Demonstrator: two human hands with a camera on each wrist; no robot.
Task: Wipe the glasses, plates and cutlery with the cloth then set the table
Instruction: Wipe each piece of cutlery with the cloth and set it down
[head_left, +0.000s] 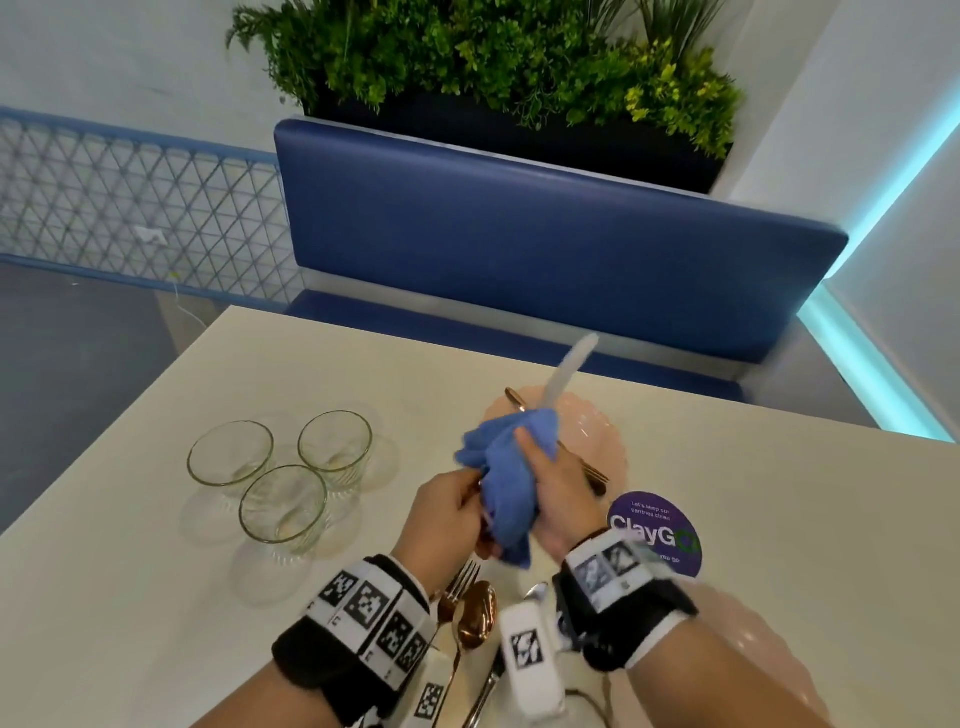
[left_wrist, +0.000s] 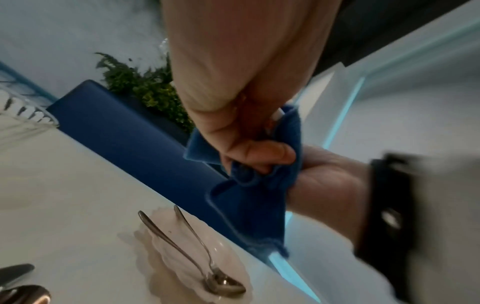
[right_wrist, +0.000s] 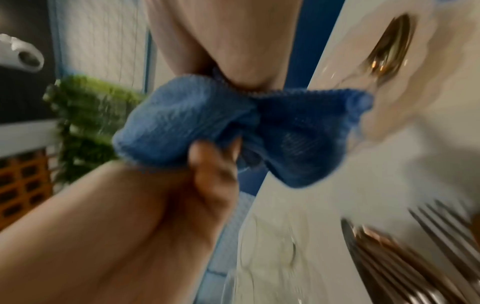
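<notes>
- Cream table before a blue booth bench.
- Your right hand clamps the blue cloth around a knife, blade pointing away toward that bench.
- Your left hand pinches its near end, handle hidden.

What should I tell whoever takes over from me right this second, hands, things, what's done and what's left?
Right hand grips the blue cloth around a pale piece of cutlery; what kind is blurred.
Left hand pinches the bundle's near end.
Three glasses stand together on the table, left.
The far pink plate carries two pieces of cutlery.
A fork, copper spoon and more cutlery lie near the wrists.
Another pink plate sits under the right forearm.
Done: unclear which pieces are wiped.
Left: finish wiping, then set the table.
</notes>
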